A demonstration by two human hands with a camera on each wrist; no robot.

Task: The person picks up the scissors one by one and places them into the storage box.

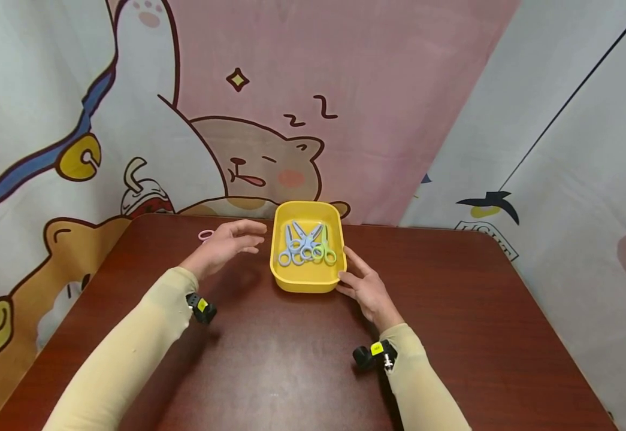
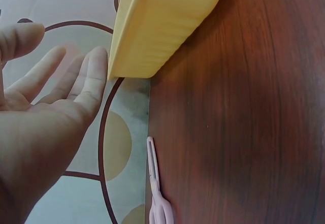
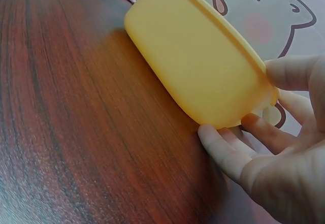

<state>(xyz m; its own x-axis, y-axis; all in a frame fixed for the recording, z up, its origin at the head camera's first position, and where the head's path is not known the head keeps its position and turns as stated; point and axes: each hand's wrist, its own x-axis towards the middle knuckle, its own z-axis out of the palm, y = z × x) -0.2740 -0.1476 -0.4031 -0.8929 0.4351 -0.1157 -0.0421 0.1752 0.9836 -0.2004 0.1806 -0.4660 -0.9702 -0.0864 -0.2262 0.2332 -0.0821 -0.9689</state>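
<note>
A yellow plastic tray [image 1: 306,281] stands at the back of the table. Inside it lie several blue scissors [image 1: 303,242] and a green pair of scissors [image 1: 325,248]. My right hand [image 1: 369,293] touches the tray's right side near its front corner, with the fingers spread between rim and base. My left hand [image 1: 226,242] is held to the left of the tray, its fingers loosely extended with nothing in them. Behind it, pink scissors [image 2: 160,203] lie by the table's back edge; the head view shows only a handle loop.
The brown table [image 1: 275,359] ends just behind the tray, where a cartoon-printed cloth [image 1: 377,108] hangs. A small black camera [image 1: 202,307] is strapped to my left wrist and another [image 1: 372,355] to my right.
</note>
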